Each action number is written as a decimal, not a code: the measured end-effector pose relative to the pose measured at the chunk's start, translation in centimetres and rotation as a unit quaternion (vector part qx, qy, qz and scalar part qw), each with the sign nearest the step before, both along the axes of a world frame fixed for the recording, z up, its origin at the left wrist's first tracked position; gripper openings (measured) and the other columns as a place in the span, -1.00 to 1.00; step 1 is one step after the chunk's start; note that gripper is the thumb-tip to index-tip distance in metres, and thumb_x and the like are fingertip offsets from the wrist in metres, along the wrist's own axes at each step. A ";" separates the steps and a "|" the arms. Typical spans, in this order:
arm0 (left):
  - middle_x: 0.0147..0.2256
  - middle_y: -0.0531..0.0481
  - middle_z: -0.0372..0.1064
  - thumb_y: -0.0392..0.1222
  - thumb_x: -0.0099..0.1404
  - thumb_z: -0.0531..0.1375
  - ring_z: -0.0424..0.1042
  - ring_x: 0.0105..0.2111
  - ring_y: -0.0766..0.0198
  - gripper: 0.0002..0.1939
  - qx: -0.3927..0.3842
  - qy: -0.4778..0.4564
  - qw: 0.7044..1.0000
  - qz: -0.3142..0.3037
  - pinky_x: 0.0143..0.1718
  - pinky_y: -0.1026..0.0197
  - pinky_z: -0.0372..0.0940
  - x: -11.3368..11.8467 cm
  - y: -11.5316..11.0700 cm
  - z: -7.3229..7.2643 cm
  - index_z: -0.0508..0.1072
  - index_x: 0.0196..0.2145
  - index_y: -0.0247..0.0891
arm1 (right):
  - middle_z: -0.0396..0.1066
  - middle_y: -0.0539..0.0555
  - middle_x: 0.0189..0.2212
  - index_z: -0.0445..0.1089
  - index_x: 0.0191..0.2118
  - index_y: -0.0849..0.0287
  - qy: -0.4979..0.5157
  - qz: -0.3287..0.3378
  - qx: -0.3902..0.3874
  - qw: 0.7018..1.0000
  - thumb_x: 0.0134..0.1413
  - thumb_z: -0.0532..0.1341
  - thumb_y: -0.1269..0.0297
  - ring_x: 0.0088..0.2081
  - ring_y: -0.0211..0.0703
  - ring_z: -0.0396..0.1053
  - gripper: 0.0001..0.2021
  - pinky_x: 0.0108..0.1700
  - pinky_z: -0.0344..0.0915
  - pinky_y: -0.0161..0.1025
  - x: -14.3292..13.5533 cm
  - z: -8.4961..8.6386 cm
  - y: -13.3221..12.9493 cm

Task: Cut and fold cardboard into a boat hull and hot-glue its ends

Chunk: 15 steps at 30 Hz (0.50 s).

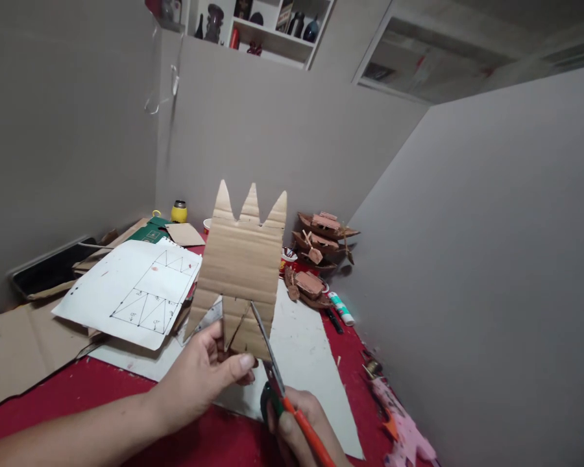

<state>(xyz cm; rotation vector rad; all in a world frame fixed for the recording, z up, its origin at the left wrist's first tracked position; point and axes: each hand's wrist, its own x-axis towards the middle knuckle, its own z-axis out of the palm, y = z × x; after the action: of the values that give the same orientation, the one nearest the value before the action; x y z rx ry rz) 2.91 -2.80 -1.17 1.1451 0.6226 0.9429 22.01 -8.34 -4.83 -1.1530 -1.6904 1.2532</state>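
Above the red tabletop [73, 395], you hold notched cardboard [238, 266] and scissors [271, 360].

Your left hand [199, 370] pinches the cardboard's lower edge between thumb and fingers, its three points upward; your right hand [299, 421] wraps the orange-and-green handles, the blades at a drawn line near the lower edge. A sheet with a pen drawing [136, 285] lies to the left, small brown model boats [321, 243] to the right.

On the counter [141, 447], the drawing sheet [141, 292] lies left of the cardboard piece [238, 259], the boat models [324, 237] to its right, the jar [179, 212] behind the sheet, the glue tube [340, 309] before the boats.
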 end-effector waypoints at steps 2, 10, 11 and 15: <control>-0.32 -0.04 0.48 -0.17 0.09 0.34 0.46 -0.31 0.23 -0.58 -0.032 -0.020 0.998 -0.059 -0.23 0.20 0.36 -0.9 1.0 0.1 0.40 -0.09 -0.24 | -0.03 -0.14 -0.74 0.18 -0.46 0.17 0.003 -0.028 -0.015 0.999 0.06 0.00 -0.30 -0.70 -0.39 -0.08 -0.46 -0.65 -0.14 -0.36 0.2 -0.4 0.1; -0.09 -0.19 0.46 -0.21 0.16 0.25 0.45 -0.10 0.10 -0.63 -0.091 -0.133 0.987 -0.021 -0.03 0.08 0.32 -4.6 5.1 1.6 0.41 -0.05 -0.26 | -0.08 -0.15 -0.71 0.08 -0.52 0.14 -0.026 -0.089 -0.001 0.996 0.09 0.04 -0.25 -0.67 -0.40 -0.11 -0.50 -0.64 -0.18 -0.37 0.1 -0.4 0.3; -0.11 -0.17 0.47 -0.20 0.15 0.26 0.46 -0.13 0.11 -0.64 -0.085 -0.127 0.988 -0.011 -0.08 0.11 0.34 -4.7 5.4 1.8 0.43 -0.07 -0.25 | -0.09 -0.14 -0.68 0.07 -0.54 0.14 -0.041 -0.068 0.005 0.997 0.07 0.06 -0.25 -0.63 -0.39 -0.12 -0.49 -0.62 -0.18 -0.35 0.1 -0.2 0.3; -0.37 -0.04 0.50 -0.20 0.04 0.36 0.46 -0.43 0.27 -0.69 -0.075 -0.035 0.996 0.039 -0.48 0.34 0.33 -4.7 5.4 2.0 0.48 -0.23 -0.27 | -0.11 -0.11 -0.62 0.06 -0.56 0.17 -0.074 0.006 0.009 0.997 0.03 0.06 -0.28 -0.56 -0.36 -0.15 -0.45 -0.55 -0.20 -0.31 0.2 0.3 0.4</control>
<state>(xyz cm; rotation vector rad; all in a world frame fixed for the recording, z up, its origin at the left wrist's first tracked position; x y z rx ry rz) -1.79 2.63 0.84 0.9556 0.6736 0.9829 22.18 -7.91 -4.49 -1.2523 -1.8146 1.1840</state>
